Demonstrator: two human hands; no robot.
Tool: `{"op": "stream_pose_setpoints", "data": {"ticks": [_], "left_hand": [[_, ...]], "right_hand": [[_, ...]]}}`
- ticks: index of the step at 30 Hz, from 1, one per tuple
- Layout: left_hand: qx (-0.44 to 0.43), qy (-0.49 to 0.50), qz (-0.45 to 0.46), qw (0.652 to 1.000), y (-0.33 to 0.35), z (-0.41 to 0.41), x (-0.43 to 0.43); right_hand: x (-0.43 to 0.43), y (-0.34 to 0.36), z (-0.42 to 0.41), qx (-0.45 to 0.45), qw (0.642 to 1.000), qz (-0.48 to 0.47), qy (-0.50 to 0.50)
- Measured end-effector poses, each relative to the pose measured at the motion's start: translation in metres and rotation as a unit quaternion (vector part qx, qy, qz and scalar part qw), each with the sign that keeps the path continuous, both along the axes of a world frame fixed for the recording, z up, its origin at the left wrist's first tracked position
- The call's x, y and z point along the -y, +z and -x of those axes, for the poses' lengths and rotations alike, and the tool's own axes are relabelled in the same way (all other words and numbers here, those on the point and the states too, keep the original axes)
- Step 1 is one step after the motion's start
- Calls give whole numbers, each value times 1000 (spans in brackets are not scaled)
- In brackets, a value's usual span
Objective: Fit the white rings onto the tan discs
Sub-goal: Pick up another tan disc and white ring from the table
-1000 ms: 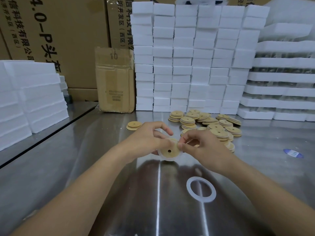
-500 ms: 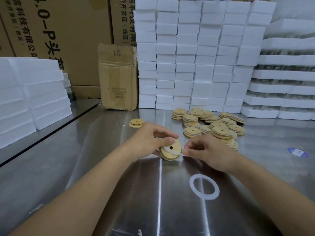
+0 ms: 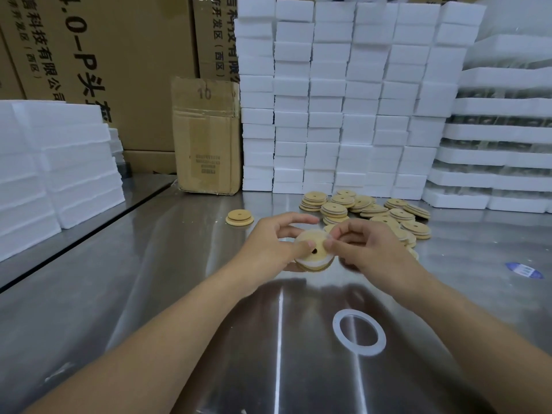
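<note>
Both hands hold one tan disc (image 3: 314, 254) with a dark centre hole, just above the steel table. A white ring (image 3: 313, 265) wraps its lower edge. My left hand (image 3: 274, 240) grips the disc from the left, thumb on its face. My right hand (image 3: 367, 243) pinches the disc's right rim and the ring there. A second white ring (image 3: 359, 331) lies flat on the table nearer me, right of centre. A heap of several tan discs (image 3: 370, 209) lies behind my hands, and a lone stepped tan disc (image 3: 239, 218) sits to the left of it.
The steel table (image 3: 179, 279) carries stacked white foam blocks (image 3: 343, 100) at the back, more foam (image 3: 53, 162) at the left and foam trays (image 3: 501, 150) at the right. A small cardboard box (image 3: 207, 135) stands behind. A blue sticker (image 3: 524, 270) lies on the right.
The disc has turned in my hands from tilted on edge to face up, and the white ring now sits round its lower rim. The camera has shifted slightly closer.
</note>
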State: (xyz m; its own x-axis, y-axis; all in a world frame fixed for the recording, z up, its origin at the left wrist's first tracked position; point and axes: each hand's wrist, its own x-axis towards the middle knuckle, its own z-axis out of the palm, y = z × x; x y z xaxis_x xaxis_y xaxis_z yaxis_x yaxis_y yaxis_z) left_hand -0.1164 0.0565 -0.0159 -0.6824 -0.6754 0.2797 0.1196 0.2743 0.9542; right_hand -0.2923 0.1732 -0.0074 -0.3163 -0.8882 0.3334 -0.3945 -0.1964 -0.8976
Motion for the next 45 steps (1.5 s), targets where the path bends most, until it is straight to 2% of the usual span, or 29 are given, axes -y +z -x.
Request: {"op": "stream_pose_setpoints", "data": {"ticks": [3, 7, 13, 20, 25, 29, 33, 41, 43, 45], "left_hand": [[15, 16, 64, 998, -1, 3, -4], [16, 7, 27, 999, 1, 1, -3], [8, -27, -16, 999, 0, -2, -2], [-51, 1, -78, 996, 10, -9, 6], [-67, 14, -86, 994, 10, -6, 2], [-20, 15, -37, 999, 6, -3, 0], [52, -12, 14, 998, -1, 5, -9], [-2, 2, -49, 999, 7, 0, -8], [-30, 1, -51, 998, 11, -1, -8], [-95, 12, -77, 992, 17, -2, -5]], "right_hand": [[-1, 1, -2, -27, 999, 26, 0], [-2, 0, 0, -65, 997, 5, -29], [-5, 4, 3, -72, 997, -2, -15], [-6, 7, 4, -52, 999, -5, -7], [-8, 6, 0, -31, 999, -17, -5], [-5, 5, 0, -47, 998, -13, -42], [-4, 2, -6, -141, 988, 11, -64], [-4, 6, -1, -227, 968, 41, -98], [-4, 10, 1, -181, 979, 49, -83], [-5, 16, 7, -117, 989, 56, -68]]}}
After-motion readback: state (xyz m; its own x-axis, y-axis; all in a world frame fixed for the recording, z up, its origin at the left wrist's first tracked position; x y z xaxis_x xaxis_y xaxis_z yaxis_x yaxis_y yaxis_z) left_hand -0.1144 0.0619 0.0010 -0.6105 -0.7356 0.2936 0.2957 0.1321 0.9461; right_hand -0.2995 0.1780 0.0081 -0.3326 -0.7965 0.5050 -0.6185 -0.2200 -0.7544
